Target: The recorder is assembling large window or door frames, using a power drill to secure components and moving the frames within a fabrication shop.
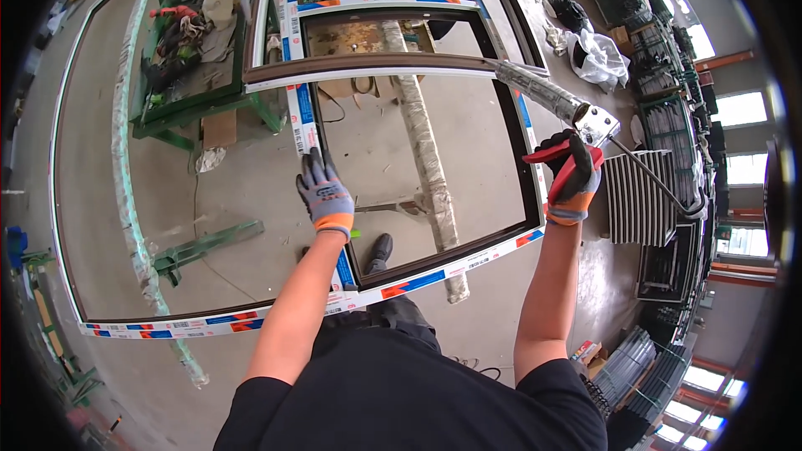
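Note:
A large window frame [409,288], dark inside and covered with white, blue and orange protective film, lies in front of me. My left hand [324,190], in a grey glove with an orange cuff, rests on its film-covered middle bar [302,117] with fingers stretched out. At the frame's right side, my right hand [573,175] is raised and closed around a red-handled tool [547,153]; its working end is hidden. Just beyond that hand is the metal end plate [597,124] of a wrapped support bar [539,90].
Long wrapped supports [426,150] run under the frame. A smaller brown frame [376,65] lies across its far part. At the left stands a green workbench [205,100] with tools and rags. White plastic bags [600,58] and stacked profiles [639,196] are on the right.

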`<state>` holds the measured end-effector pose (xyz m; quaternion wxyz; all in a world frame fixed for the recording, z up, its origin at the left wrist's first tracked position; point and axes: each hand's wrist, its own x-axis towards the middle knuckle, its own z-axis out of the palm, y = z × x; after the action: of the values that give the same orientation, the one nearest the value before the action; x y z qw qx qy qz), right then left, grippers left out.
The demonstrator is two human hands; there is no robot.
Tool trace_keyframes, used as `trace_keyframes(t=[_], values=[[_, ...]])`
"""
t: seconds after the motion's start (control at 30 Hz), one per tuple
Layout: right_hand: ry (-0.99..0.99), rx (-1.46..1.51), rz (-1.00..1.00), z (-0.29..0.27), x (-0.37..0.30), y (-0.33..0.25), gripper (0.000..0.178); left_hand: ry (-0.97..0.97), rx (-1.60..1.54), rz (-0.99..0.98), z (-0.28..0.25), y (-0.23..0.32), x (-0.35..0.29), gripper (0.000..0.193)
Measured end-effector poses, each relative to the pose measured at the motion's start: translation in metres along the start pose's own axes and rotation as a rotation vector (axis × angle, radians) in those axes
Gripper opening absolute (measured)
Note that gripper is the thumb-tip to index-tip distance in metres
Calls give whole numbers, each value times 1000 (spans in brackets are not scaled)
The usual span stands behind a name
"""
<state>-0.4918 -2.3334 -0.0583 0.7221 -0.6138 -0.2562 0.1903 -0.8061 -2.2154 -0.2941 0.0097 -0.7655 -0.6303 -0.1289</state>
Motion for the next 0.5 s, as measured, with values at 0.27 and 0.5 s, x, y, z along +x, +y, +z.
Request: trace_keyframes(t=[0.27, 0.5], values=[[-1, 82, -24, 70, -50, -4, 26, -330, 36, 111, -11, -2, 6, 50], [-46, 94, 43, 134, -95, -6, 30, -51, 1293, 219, 72, -28, 2, 46]])
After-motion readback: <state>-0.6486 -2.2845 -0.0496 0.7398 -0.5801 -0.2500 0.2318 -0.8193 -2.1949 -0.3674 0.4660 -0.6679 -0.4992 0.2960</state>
